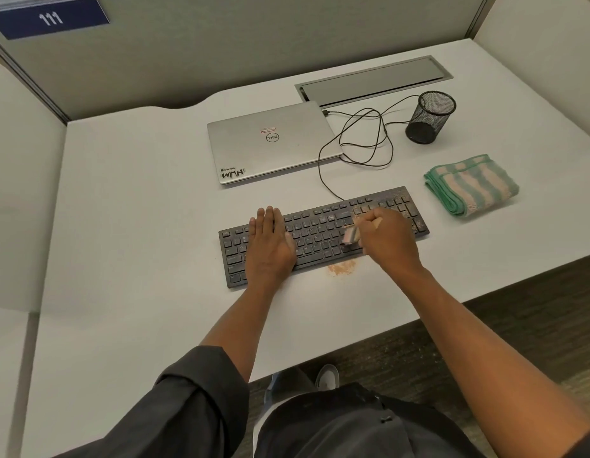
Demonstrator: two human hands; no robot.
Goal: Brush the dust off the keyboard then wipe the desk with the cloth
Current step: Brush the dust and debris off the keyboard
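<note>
White cubicle bench [155, 226] is carrying the dusty black plastic keyboard [323, 233] near its front edge, where the left hand [270, 246], fingers flat, is steadying it while the right hand [386, 239] is gripping a small wooden-handled brush [351, 234], best sweeping in short strokes toward the tan dust pile [341, 268].

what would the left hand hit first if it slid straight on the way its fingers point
The left hand lies flat on the keyboard, fingers pointing away from the person. Sliding on, it would cross the keyboard's far edge and probably meet the closed laptop first, though depth is hard to judge.
</note>
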